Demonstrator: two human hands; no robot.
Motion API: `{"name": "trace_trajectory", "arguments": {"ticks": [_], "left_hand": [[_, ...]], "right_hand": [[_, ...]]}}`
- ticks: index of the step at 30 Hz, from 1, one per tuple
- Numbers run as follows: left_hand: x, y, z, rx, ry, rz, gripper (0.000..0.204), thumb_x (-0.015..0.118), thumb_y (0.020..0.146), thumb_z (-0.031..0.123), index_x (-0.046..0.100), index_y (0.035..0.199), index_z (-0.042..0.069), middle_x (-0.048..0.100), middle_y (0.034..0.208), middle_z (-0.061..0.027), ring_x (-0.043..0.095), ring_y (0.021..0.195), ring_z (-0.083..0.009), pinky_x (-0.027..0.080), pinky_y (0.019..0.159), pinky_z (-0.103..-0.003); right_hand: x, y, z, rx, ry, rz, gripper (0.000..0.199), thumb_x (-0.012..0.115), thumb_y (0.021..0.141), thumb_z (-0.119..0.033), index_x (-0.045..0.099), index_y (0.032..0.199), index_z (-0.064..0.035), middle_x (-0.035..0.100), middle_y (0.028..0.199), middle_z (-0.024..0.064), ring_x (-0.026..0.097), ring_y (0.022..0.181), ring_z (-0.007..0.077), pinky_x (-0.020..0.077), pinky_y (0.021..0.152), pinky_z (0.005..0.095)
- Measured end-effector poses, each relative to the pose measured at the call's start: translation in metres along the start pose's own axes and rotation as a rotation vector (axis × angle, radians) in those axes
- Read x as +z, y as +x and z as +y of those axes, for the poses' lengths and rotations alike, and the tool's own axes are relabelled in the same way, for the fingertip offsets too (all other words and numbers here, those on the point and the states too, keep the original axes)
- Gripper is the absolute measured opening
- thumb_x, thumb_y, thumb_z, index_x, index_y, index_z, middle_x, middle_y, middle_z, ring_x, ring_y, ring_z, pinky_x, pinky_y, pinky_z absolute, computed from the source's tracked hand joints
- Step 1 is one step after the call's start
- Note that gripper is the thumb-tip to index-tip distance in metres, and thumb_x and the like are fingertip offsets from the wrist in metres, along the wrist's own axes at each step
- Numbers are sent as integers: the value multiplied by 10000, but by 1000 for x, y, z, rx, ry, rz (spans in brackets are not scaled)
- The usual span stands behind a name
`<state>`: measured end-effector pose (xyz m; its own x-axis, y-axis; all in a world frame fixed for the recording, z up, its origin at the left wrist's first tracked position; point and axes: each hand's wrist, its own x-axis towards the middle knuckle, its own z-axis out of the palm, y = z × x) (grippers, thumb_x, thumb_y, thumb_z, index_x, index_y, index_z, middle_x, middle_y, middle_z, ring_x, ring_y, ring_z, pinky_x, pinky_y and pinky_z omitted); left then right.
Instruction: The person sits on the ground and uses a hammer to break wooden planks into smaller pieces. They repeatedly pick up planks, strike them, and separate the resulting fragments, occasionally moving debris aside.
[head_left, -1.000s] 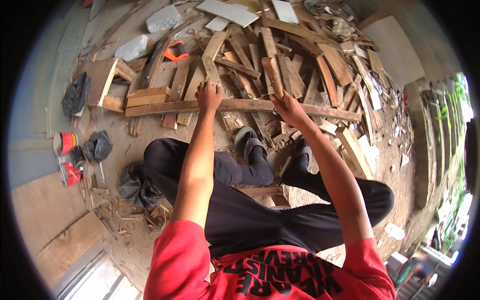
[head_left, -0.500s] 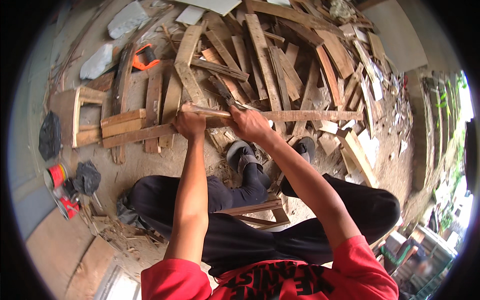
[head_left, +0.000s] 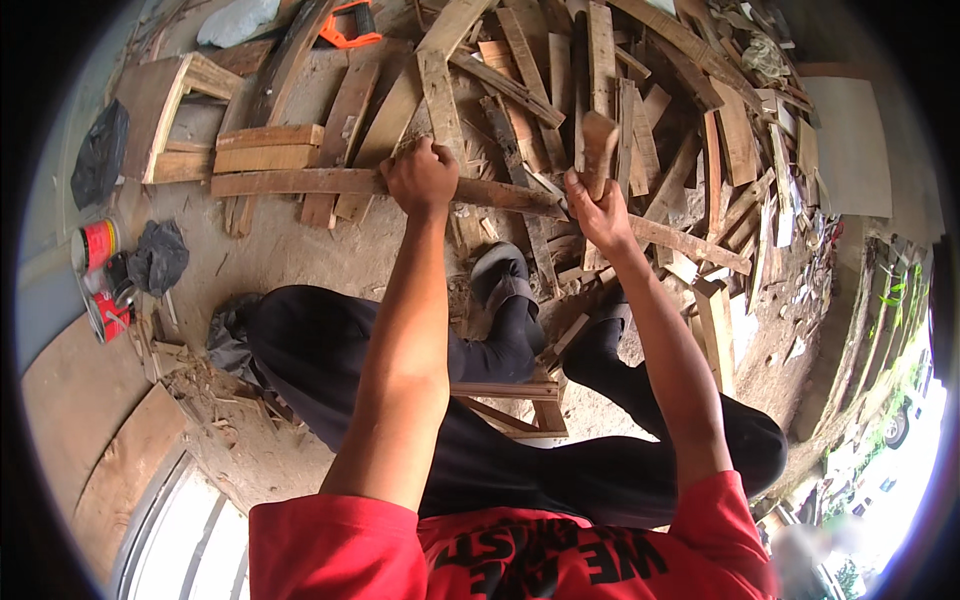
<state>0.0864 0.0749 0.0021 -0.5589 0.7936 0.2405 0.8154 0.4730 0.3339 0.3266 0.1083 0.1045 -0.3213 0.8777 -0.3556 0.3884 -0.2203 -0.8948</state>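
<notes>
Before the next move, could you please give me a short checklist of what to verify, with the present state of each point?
1. Left hand on the long plank: ok, the fingers are curled at it.
2. Right hand on the wooden handle: ok, the fingers are closed around it.
3. Working end belonging to that handle: cannot tell, it is not clearly visible.
4. Hand protection: not ok, both hands are bare.
5. Foot clearance: probably not ok, the left shoe appears close to the plank, on its near side.
6. Orange tool handle apart from both hands: ok, it lies beyond the plank.
</notes>
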Motion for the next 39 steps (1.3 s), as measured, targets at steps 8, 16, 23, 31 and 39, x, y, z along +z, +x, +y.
{"name": "trace_trajectory", "arguments": {"ticks": [8,16,23,31,39], "left_hand": [[-3,-2,3,6,-61,-9,153,582,800,214,645,719,100,674,718,-110,643,670,-285,441,757,-410],[5,-4,-2,-4,-100,-62,146,611,829,281,633,779,146,654,670,-52,646,690,-283,454,726,-449],[-4,-5,1,87,-5,105,150,551,832,234,629,748,137,664,700,-66,624,620,-288,430,750,-436],[-12,5,10,-57,65,-157,162,572,821,249,679,780,135,698,751,-158,663,702,-333,442,829,-460],[-10,3,5,-18,107,-99,167,594,796,243,668,706,123,687,674,-136,657,603,-295,439,801,-417]], "right_hand": [[51,9,19,-493,-832,-119,358,715,866,-343,691,831,13,618,586,147,593,470,245,473,434,364],[60,23,-10,-232,-696,-155,447,707,816,-483,692,790,-37,626,627,198,630,611,396,512,575,457],[48,2,2,-325,-225,-28,385,668,889,-400,717,798,-30,645,624,116,594,509,194,461,502,379],[-37,-20,54,-185,761,162,578,372,1026,-514,309,601,-128,299,545,3,269,502,130,228,499,299],[-10,-25,-4,-116,-154,-127,201,635,848,-146,619,672,-49,573,595,-10,504,504,117,406,479,303]]}}
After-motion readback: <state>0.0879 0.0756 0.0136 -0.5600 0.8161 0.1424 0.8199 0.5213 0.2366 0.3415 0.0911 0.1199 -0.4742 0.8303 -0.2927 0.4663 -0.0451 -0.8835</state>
